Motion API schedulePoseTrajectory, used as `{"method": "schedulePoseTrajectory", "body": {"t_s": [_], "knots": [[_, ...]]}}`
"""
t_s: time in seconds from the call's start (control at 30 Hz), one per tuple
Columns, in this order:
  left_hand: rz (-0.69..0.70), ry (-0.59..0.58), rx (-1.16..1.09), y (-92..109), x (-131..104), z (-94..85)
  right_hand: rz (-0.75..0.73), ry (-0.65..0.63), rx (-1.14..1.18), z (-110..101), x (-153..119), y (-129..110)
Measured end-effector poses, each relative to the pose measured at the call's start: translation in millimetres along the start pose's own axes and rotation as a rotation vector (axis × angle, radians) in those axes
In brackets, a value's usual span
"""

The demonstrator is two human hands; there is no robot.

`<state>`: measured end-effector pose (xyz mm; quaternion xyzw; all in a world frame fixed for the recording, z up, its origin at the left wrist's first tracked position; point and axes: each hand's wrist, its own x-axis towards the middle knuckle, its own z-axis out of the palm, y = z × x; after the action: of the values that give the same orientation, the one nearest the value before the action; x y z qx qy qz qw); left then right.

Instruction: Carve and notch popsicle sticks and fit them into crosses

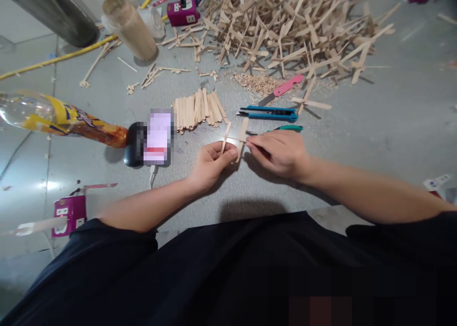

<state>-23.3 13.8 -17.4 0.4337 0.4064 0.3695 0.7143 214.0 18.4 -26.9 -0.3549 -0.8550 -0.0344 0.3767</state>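
My left hand (pixel 210 166) is closed, thumb against fingers, around a narrow wooden craft stick (pixel 225 138) that points up and away. A second, wider craft stick (pixel 243 133) stands between my hands, its lower end near my left thumb. A thin piece (pixel 235 138) runs across from the narrow stick to my right fingertips. My right hand (pixel 280 152) pinches its end beside the wider stick. Whether the pieces are joined I cannot tell. Just beyond my right hand lies a green-handled tool (pixel 291 128), partly hidden. Past it rest a blue utility knife (pixel 267 113) and a pink-handled blade (pixel 285 87).
A row of craft sticks (pixel 198 108) lies ahead. Behind is a big heap of crossed sticks (pixel 285 26) with wood shavings (pixel 255 83) before it. On the left are a phone (pixel 159 135), a bottle (pixel 71 119), a cylindrical container (pixel 130 28) and a purple power socket (pixel 70 214).
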Motion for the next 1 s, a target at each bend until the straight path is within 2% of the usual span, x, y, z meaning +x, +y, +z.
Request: {"method": "schedulePoseTrajectory", "body": {"t_s": [0.07, 0.27, 0.47, 0.7, 0.87, 1.0], "knots": [[-0.021, 0.003, -0.031, -0.7, -1.0, 1.5, -0.01, 0.015, 0.007, -0.4, -0.7, 0.3], [-0.006, 0.079, -0.037, -4.9, 0.7, -1.0, -0.043, -0.043, 0.12, 2.6, -3.4, 0.9], [0.035, 0.069, -0.022, -9.7, 4.1, -4.8, -0.102, -0.082, 0.154, 7.3, -6.2, 5.3], [0.014, 0.081, -0.029, -11.8, 5.2, -6.0, -0.155, -0.05, 0.158, 7.6, -3.6, -0.5], [-0.005, 0.016, -0.025, -8.6, 5.1, -7.9, -0.067, -0.105, 0.09, 5.2, -4.7, -0.8], [0.019, -0.07, -0.115, -4.2, 3.4, -7.5, 0.077, -0.071, 0.063, 1.2, -3.5, 0.9]]}}
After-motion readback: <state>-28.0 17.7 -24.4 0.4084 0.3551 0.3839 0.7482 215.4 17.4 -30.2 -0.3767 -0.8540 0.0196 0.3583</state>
